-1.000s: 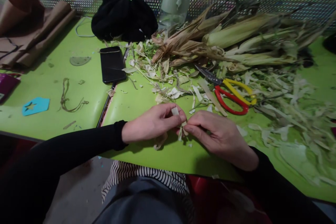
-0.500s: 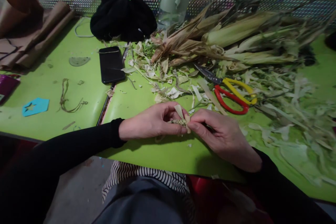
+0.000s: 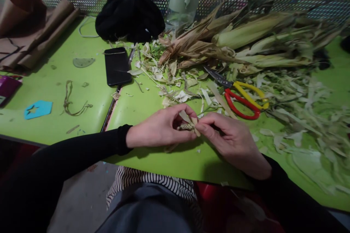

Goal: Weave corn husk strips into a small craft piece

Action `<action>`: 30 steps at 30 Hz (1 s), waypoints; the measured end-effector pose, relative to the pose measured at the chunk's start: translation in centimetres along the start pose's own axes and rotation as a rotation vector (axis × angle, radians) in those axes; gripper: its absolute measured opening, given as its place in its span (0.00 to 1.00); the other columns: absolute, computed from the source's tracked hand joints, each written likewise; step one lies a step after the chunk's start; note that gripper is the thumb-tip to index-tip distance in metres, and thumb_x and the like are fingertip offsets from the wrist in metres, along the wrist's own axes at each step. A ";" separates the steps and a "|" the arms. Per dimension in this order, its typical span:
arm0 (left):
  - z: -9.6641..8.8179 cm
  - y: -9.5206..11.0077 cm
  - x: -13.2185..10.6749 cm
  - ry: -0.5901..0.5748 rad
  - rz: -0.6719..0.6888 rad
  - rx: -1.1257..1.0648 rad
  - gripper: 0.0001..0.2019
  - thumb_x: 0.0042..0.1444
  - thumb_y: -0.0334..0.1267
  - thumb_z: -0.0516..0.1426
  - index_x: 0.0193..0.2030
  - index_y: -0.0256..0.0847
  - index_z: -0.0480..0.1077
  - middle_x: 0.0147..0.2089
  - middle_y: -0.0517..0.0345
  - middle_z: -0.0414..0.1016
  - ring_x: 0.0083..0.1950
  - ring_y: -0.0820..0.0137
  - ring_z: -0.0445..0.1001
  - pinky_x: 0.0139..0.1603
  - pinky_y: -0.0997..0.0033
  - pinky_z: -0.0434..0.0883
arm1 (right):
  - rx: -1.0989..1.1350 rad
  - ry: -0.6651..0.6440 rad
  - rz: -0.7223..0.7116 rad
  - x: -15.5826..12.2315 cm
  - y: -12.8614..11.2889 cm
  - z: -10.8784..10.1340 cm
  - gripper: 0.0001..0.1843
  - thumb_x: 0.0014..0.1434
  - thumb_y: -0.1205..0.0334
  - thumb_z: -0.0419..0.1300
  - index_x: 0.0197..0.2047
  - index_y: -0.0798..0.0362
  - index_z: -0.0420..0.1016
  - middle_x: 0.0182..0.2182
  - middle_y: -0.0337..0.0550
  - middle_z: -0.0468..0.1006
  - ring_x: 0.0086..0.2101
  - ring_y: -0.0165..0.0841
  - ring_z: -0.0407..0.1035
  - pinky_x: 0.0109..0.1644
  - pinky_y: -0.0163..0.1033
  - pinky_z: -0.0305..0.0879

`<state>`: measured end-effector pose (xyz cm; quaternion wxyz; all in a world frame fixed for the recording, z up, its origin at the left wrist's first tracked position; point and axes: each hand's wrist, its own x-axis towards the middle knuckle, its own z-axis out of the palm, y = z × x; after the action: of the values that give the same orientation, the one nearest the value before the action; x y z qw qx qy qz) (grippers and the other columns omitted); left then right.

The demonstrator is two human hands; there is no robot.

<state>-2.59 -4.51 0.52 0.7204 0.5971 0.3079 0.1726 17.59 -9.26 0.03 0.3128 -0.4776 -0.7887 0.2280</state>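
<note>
My left hand (image 3: 161,128) and my right hand (image 3: 232,142) meet at the front middle of the green table (image 3: 153,160). Both pinch a small braided piece of corn husk (image 3: 188,124) between their fingertips, with pale husk strips sticking up from it. The fingers of both hands are closed on it. Just beyond my right hand lie scissors with red and yellow handles (image 3: 240,96), blades pointing to the upper left. Loose husk scraps (image 3: 177,87) are scattered around the hands.
Corn cobs in husks (image 3: 246,40) are piled at the back right, with husk trimmings (image 3: 306,116) spread on the right. A black phone (image 3: 117,66), a black cloth (image 3: 128,16), a pale green jug (image 3: 183,0), brown paper (image 3: 32,29), a blue star-cutout tag (image 3: 38,109) and a twisted cord (image 3: 71,102) lie around.
Both hands lifted slightly off the table and turned the husk piece so its braided part now shows between the fingertips. Nothing else moved.
</note>
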 end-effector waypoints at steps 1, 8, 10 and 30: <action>0.0 0.0 0.0 -0.002 0.004 -0.052 0.15 0.56 0.40 0.64 0.44 0.39 0.64 0.23 0.72 0.64 0.19 0.82 0.61 0.20 0.79 0.58 | -0.002 -0.006 0.006 0.1 0.0 -0.1 0.12 0.67 0.59 0.56 0.31 0.50 0.71 0.23 0.36 0.73 0.24 0.28 0.66 0.28 0.34 0.61; -0.5 0.0 0.3 -0.068 0.007 -0.175 0.13 0.58 0.41 0.63 0.40 0.39 0.64 0.26 0.65 0.70 0.22 0.80 0.65 0.22 0.79 0.62 | -0.013 -0.092 -0.012 0.4 -0.2 -0.9 0.12 0.69 0.60 0.53 0.33 0.50 0.70 0.24 0.37 0.73 0.24 0.28 0.67 0.28 0.34 0.61; -0.6 -0.2 0.3 -0.062 0.019 -0.179 0.12 0.58 0.39 0.63 0.40 0.39 0.64 0.25 0.66 0.69 0.20 0.81 0.63 0.20 0.81 0.61 | -0.029 -0.118 -0.022 0.4 -0.2 -1.0 0.10 0.69 0.61 0.53 0.34 0.50 0.70 0.24 0.36 0.74 0.25 0.28 0.67 0.28 0.34 0.61; -0.5 -0.6 0.5 -0.206 -0.220 -0.409 0.08 0.51 0.36 0.64 0.31 0.34 0.70 0.29 0.58 0.75 0.27 0.80 0.70 0.29 0.81 0.65 | -0.539 0.066 -0.581 -0.7 -0.6 -0.5 0.06 0.65 0.67 0.56 0.38 0.52 0.74 0.28 0.39 0.80 0.27 0.30 0.67 0.30 0.39 0.63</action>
<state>-2.60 -3.98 -0.22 0.8682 0.4163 0.2547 0.0900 17.84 -10.14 0.56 0.2531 -0.3068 -0.9120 -0.1004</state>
